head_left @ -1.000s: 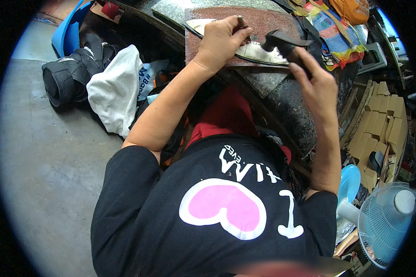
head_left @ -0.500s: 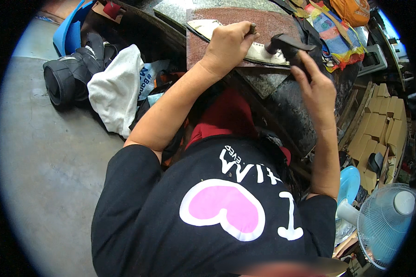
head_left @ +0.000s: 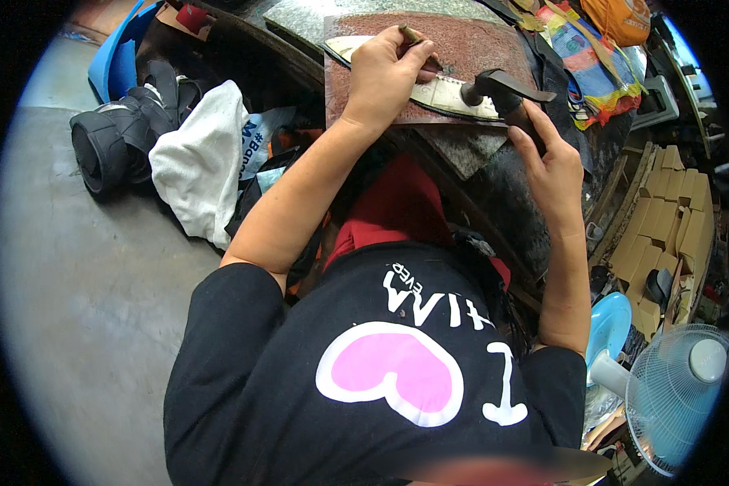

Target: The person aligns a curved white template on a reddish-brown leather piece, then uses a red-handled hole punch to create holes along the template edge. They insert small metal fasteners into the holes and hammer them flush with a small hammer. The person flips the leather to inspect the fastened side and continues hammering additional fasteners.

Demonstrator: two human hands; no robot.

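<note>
A long white strip with a dark edge (head_left: 448, 96), perhaps leather, lies across a reddish-brown board (head_left: 482, 50). My left hand (head_left: 381, 81) rests over the strip, fingers closed round a thin dark rod (head_left: 410, 34) like a punch. The rod's upper end sticks out above the fingers, while its lower tip is hard to make out. On the right, my right hand (head_left: 552, 162) grips a hammer (head_left: 506, 87) by its dark handle. The hammer's round face is over the strip, right of my left hand; I cannot tell whether they touch.
Beneath the board is a grey stone slab (head_left: 470, 151) on a dark bench. A colourful woven bag (head_left: 595, 65) and an orange bag (head_left: 617, 20) lie at the far right. White cloth (head_left: 196, 162) and black padded items (head_left: 105, 146) are at left. A fan (head_left: 679, 397) stands lower right.
My left hand has shifted slightly left and turned, so the rod shows more clearly and slants. The hammer has moved a little, from blurred to sharp, still in my right hand.
</note>
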